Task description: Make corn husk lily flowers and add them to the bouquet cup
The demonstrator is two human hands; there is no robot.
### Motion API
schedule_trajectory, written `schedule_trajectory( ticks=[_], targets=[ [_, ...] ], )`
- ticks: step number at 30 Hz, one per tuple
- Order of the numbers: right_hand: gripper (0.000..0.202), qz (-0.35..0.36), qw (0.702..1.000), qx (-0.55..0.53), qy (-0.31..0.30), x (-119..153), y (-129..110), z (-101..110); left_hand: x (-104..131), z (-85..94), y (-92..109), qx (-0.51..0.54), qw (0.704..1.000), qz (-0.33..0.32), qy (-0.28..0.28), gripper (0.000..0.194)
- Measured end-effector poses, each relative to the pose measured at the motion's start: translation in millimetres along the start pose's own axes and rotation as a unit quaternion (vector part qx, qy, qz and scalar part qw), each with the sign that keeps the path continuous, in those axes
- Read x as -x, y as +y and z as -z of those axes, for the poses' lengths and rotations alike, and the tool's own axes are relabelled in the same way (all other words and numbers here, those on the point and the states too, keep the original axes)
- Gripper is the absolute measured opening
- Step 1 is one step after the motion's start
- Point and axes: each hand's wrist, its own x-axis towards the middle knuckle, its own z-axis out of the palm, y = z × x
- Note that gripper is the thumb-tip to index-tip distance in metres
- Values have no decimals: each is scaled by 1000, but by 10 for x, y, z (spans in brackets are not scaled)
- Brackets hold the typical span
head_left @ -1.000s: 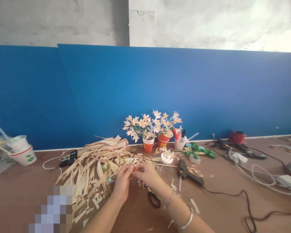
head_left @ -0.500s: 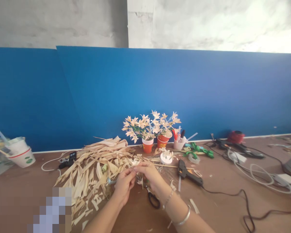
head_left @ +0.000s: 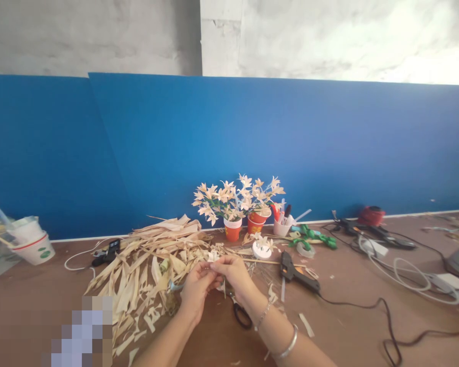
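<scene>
Above the right hand, a thin, silvery chain bracelet is worn; farther up the bare forearm, a thicker, smooth silver bangle is worn.

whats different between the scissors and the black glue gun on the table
The glue gun trails a dark cord; no cord shows on the scissors. The glue gun lies in open view, while the scissors are partly hidden by the right hand, leaving mostly a looped handle visible. The glue gun also has a bulkier body than the scissors' slim handle. Both have dark handles and lie on the table.
</scene>
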Motion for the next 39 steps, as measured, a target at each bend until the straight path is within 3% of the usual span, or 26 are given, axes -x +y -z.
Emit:
schedule_trajectory(
  ticks=[14,25,33,36,39],
  targets=[
    [32,-8,1000,-4,22,2,13,-4,-15,16,-34,-72,997,5,16,31],
    [36,-20,998,-53,-38,0,20,20,-40,18,4,-31,999,0,30,29],
    [21,-9,1000,27,-11,-35,-6,41,-38,34,54,-30,999,-23,38,31],
    [17,-5,997,61,-44,-22,-17,28,-49,67,65,-41,997,-27,64,32],
    [11,13,993,85,-81,8,-21,7,-57,91,57,-31,998,-27,52,33]
  ],
)
